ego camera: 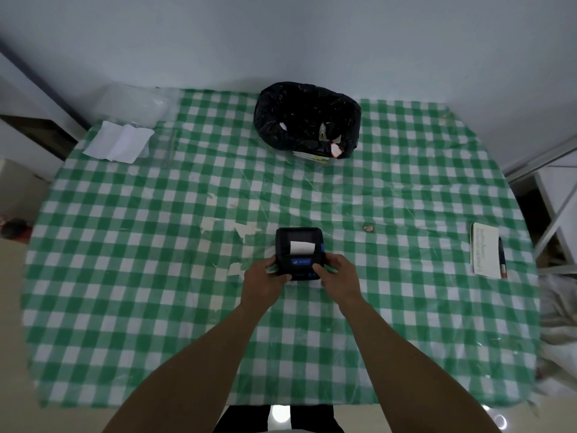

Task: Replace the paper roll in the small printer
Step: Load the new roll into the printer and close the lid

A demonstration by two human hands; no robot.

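The small printer (299, 253) is being clasped at its near corners by the left hand (266, 278) and right hand (338, 275); the protruding paper strip (301, 247) risks being jammed if pressed unevenly.

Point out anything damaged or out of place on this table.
The checked tablecloth is worn: white torn patches left of the printer. A small scrap lies loose to its right. Nothing else stands out.

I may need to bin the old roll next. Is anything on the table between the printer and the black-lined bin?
Nothing visible. The small black printer, held by the left hand and right hand, faces the black-bag-lined bin across bare green-and-white checked tablecloth. The white notepad lies far right.
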